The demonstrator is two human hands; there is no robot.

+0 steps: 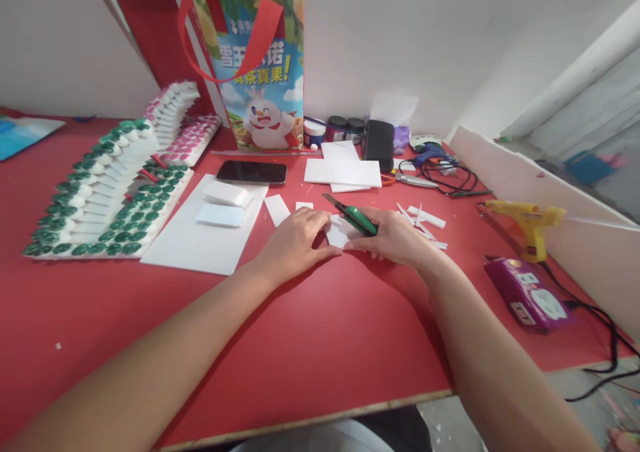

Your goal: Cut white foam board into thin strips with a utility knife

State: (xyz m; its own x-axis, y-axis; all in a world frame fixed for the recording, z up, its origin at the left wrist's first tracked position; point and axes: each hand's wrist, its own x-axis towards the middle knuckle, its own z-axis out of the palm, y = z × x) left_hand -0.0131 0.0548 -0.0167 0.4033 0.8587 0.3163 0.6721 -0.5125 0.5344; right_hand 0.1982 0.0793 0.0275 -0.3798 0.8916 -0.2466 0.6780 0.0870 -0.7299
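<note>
My right hand [397,237] grips a green utility knife [361,220], its blade pointing up and to the left above the table. Between my two hands is a small white board piece [340,231], partly hidden by the fingers. The fingertips and thumb of my left hand [299,239] close on its left edge. My right thumb and lower fingers are at its right side. Just beyond my left hand lie a white strip [277,210] and a smaller white piece [304,206]. Thin white offcuts [425,229] are scattered right of my right hand.
A white board [200,239] with white blocks, a phone [251,172] and a green-and-white scalloped model [105,199] are on the left. Behind stand a gift bag [265,99] and paint jars [336,129]. Scissors [415,181], a yellow glue gun [530,222] and a purple box [527,293] are right.
</note>
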